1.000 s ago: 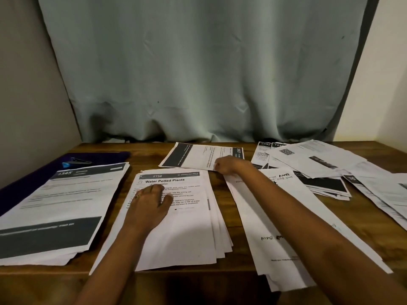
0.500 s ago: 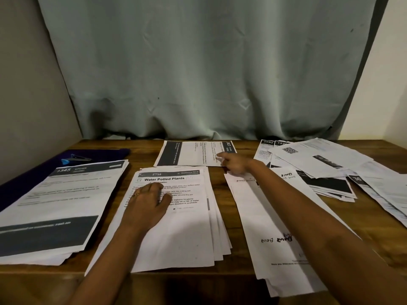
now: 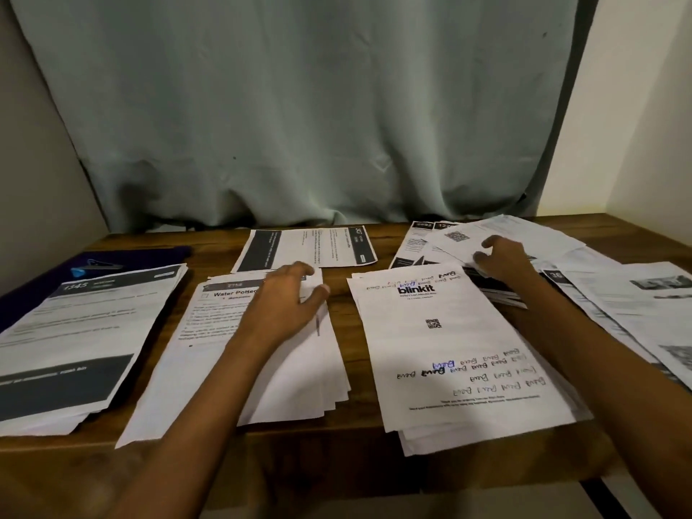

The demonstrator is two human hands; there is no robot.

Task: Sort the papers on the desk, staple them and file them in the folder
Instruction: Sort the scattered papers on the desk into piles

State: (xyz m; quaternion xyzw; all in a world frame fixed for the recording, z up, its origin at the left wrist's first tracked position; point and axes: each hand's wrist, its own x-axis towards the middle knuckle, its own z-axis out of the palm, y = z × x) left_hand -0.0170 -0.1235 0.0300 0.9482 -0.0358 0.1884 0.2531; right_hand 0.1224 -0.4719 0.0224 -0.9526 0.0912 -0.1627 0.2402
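Change: right hand (image 3: pixel 501 256) has left the far centre sheet (image 3: pixel 307 249) and swung right, onto the unsorted heap (image 3: pixel 618 305) at the back right of the worktop (image 3: pixel 337 462). That centre sheet now lies alone, nobody touching it, so we read it as placed: a new category started.

Right fingers (image 3: pixel 490 242) are curled over the near edge of the QR sheet (image 3: pixel 457 237) on top of the heap, thumb tucked at that edge. We judge it a pinch on the next paper.

Left hand (image 3: pixel 284 305) has slid up toward the top right corner of the Water Potted Plants pile (image 3: pixel 209 331). Its fingers are nearly straight and spread, pressing flat and gripping nothing.

Other sorted piles untouched:
- 1345 pile (image 3: pixel 86 331), far left.
- blinkit pile (image 3: pixel 449 350), between the two arms.

The dark folder (image 3: pixel 157 254) lies at the back left, partly under the 1345 pile, with a small blue item (image 3: pixel 90 267) on it. We can't tell if that is the stapler.

Our read for the task: still sorting. The heap holds many sheets, and stapling and filing have not begun.
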